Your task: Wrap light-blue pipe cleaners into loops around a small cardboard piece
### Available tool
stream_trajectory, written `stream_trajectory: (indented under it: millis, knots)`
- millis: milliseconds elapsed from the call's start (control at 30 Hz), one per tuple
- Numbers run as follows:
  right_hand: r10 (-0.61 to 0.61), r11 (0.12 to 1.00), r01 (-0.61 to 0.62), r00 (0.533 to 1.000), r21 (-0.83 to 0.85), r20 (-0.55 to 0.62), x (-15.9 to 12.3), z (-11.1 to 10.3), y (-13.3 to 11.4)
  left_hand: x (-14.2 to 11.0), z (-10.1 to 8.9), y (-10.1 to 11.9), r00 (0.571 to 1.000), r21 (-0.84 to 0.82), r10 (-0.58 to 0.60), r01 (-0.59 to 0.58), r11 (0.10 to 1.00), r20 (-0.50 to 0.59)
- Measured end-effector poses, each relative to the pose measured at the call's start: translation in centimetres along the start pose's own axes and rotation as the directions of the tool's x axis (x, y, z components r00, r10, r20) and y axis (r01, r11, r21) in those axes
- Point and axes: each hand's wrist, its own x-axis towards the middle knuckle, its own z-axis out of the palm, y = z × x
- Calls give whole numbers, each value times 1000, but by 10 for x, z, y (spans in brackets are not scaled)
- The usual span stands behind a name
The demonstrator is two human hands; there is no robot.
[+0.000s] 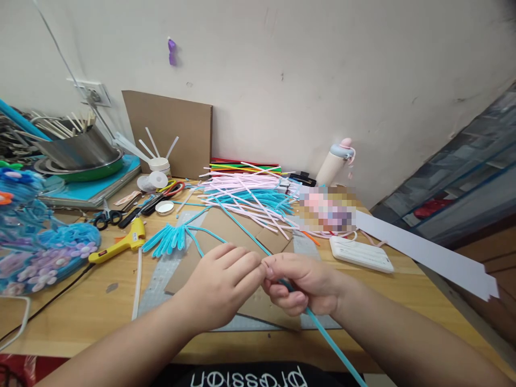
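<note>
Here's the right hand point(300, 282), fingers curled closed around a blue fuzzy stem point(334, 344) that slants out below the palm and down out of view, and right up against it sits the left hand point(228, 285), fingers bent over with the tips hidden, so whether it grips the stem too I cannot tell! Both hands are over the cardboard sheet point(193, 271) on the gray cutting mat point(155, 290), a bunch of looped blue stems point(167, 239) to the left, a yellow glue gun point(121, 244) farther left, and a pink-and-blue stem pile point(250, 193) sprawling across the back of the counter point(100, 322).
</note>
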Motion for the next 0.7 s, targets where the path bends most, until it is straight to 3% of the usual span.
stream_trajectory:
  millis: [67, 100, 167, 233, 267, 300, 333, 367, 433, 467, 500, 567, 633, 700]
  knots:
    - [-203, 943, 169, 975, -286, -92, 1, 1, 5, 0, 4, 4, 991, -112, -129, 132, 985, 38]
    - [-353, 832, 254, 928, -493, -119, 0, 0, 8, 0, 5, 6, 979, -167, -194, 203, 965, 68]
    - [-616, 418, 305, 787, -855, -20, -2, -1, 14, 2, 5, 10, 945, -253, -292, 321, 913, 146]
    - [-693, 3, 242, 700, -970, 172, -5, -3, 19, 3, 4, 12, 914, -321, -347, 400, 858, 212]
    - [-693, -107, 213, 684, -971, 226, -6, -3, 21, 3, 3, 13, 899, -347, -371, 433, 832, 233]
    - [-700, -132, 191, 677, -973, 228, -7, -3, 22, 3, 2, 13, 889, -365, -387, 454, 813, 244]
    - [-710, -70, 178, 683, -982, 174, -7, -3, 22, 2, 2, 13, 886, -372, -394, 461, 806, 245]
    - [-699, 78, 182, 711, -980, 76, -6, -2, 21, 2, 2, 13, 890, -365, -394, 455, 812, 231]
    - [-527, 537, 192, 837, -821, -149, -4, 0, 19, 0, 1, 13, 913, -315, -371, 407, 857, 169]
    - [-372, 749, 170, 907, -640, -196, -3, 0, 18, -1, 1, 13, 927, -281, -351, 374, 884, 131]
    - [-221, 895, 127, 959, -427, -179, -2, 0, 17, -3, 2, 13, 940, -249, -328, 341, 906, 92]
    - [-37, 998, 33, 996, -57, -77, 0, -2, 16, -5, 3, 13, 960, -199, -277, 278, 940, 34]
    - [25, 987, -25, 1000, 158, 0, 1, -6, 17, -9, 6, 12, 969, -176, -245, 243, 954, 13]
    - [41, 963, -49, 998, 266, 37, 1, -10, 18, -12, 8, 12, 971, -176, -237, 235, 956, 10]
